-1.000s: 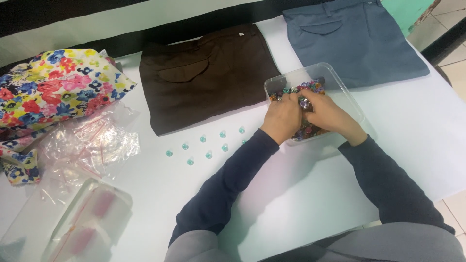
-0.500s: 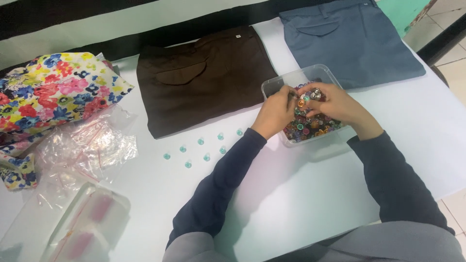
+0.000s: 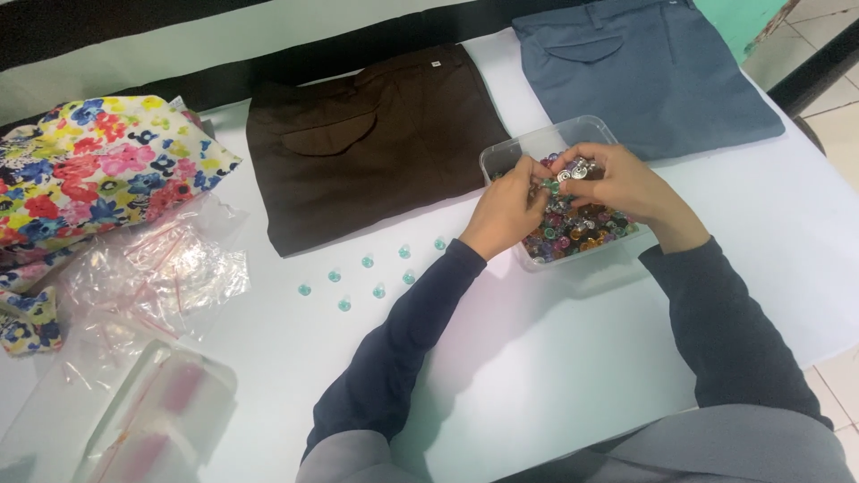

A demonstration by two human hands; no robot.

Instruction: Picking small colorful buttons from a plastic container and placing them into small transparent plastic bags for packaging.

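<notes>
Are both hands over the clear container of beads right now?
Yes, the left hand and right hand meet above the clear container of coloured beads.

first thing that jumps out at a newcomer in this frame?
Both hands meet over a clear plastic box of multicoloured beads right of centre: the left hand and right hand pinch a small shiny piece between them. Behind it, brown trousers and blue-grey trousers lie folded side by side. Bright floral fabric sits far left, with small teal beads scattered on the white table.
</notes>
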